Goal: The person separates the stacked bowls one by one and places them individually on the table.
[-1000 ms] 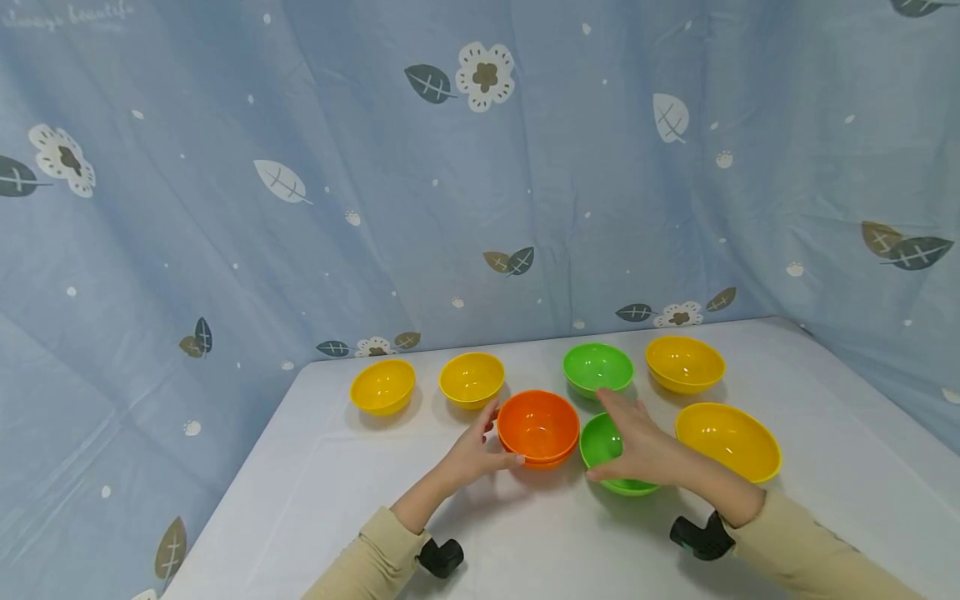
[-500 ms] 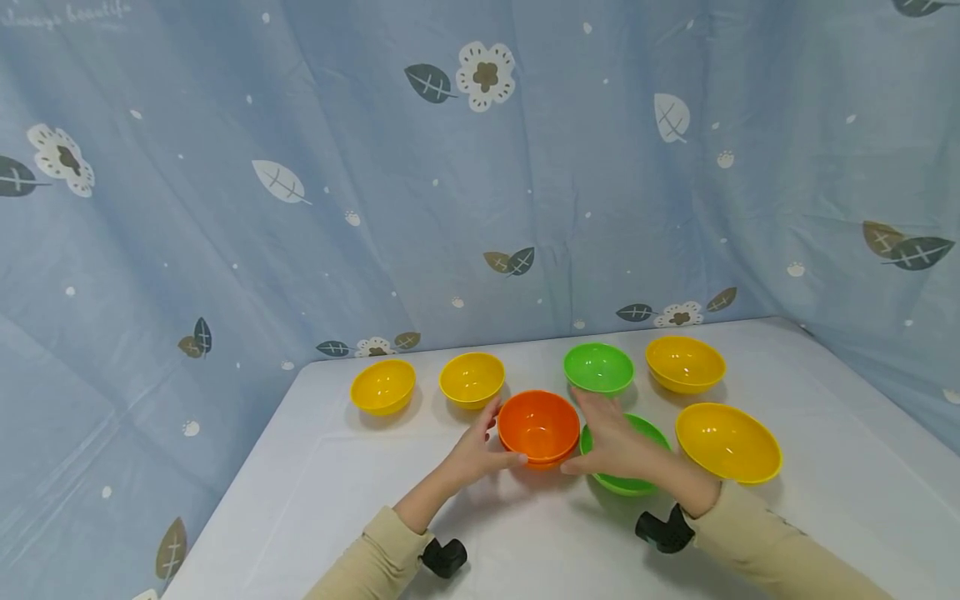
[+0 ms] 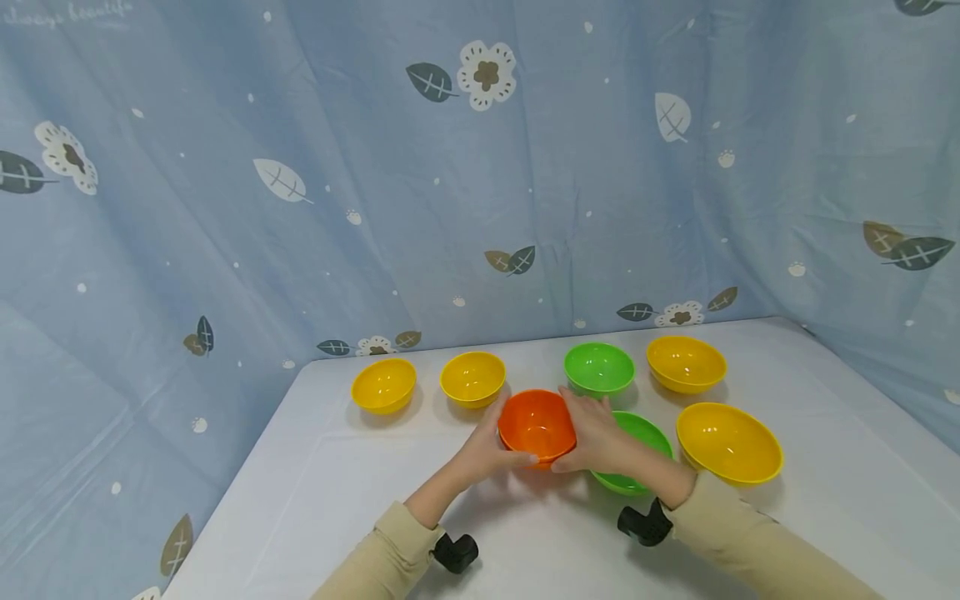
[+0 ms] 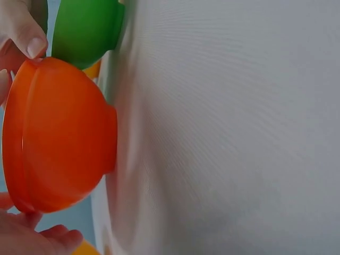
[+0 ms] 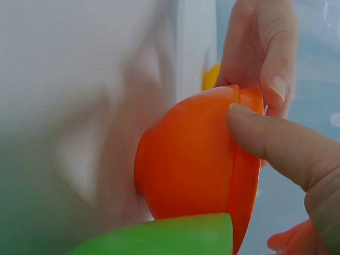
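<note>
Two nested orange bowls (image 3: 537, 427) sit in the middle of the white table, the inner rim showing just above the outer one. My left hand (image 3: 483, 446) holds their left side, thumb along the front rim. On the opposite side, my right hand (image 3: 596, 433) grips the rim, its thumb (image 5: 255, 127) pressed on the outer wall in the right wrist view. Close beside the stack, a green bowl (image 3: 641, 427) is partly covered by my right hand. In the left wrist view, the foot of the outer orange bowl (image 4: 69, 138) is right at the tablecloth.
Behind stand a second green bowl (image 3: 598, 367) and two yellow bowls (image 3: 384, 386), (image 3: 472, 379) toward the left. Two more yellow bowls (image 3: 686, 364), (image 3: 727, 442) stand on the right. A blue patterned curtain (image 3: 420, 208) hangs behind the table (image 3: 315, 517).
My right hand has moved left from over the green bowl to the right side of the orange stack. My left hand has closed in slightly on its side. The bowls have stayed in place.
</note>
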`<state>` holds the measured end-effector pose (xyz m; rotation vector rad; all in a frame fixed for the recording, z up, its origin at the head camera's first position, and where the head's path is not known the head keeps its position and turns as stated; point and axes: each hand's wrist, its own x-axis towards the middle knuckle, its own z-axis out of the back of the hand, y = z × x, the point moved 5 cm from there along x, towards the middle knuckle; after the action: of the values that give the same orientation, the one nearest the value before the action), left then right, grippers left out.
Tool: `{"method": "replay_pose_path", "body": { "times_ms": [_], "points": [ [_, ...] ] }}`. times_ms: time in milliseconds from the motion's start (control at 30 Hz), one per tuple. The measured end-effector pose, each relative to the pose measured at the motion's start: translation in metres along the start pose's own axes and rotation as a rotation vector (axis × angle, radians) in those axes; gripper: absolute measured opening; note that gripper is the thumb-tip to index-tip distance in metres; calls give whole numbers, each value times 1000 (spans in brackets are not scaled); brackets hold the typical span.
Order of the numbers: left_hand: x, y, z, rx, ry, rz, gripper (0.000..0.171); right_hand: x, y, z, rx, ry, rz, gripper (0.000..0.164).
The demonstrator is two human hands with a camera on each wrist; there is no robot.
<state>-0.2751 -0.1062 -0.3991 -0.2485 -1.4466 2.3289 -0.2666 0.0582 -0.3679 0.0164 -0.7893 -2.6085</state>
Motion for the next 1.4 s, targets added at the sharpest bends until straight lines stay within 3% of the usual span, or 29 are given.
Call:
{"method": "replay_pose_path", "body": {
  "times_ms": [433,833,1133,1400],
  "points": [
    [2,-6,-8,91,-43,-9,118,3,-1,-2,7,2,-19,112],
    [-1,-5,-7,202,-142,-3,109,3,-1,-5,58,51,-63,117],
    [-1,-7,-2,177,-184,-41,104,2,-5,-3,89,43,-68,121],
    [-3,-12,8,150,-204,22,95,2,-5,-1,96,36,-65,120]
  ]
}}
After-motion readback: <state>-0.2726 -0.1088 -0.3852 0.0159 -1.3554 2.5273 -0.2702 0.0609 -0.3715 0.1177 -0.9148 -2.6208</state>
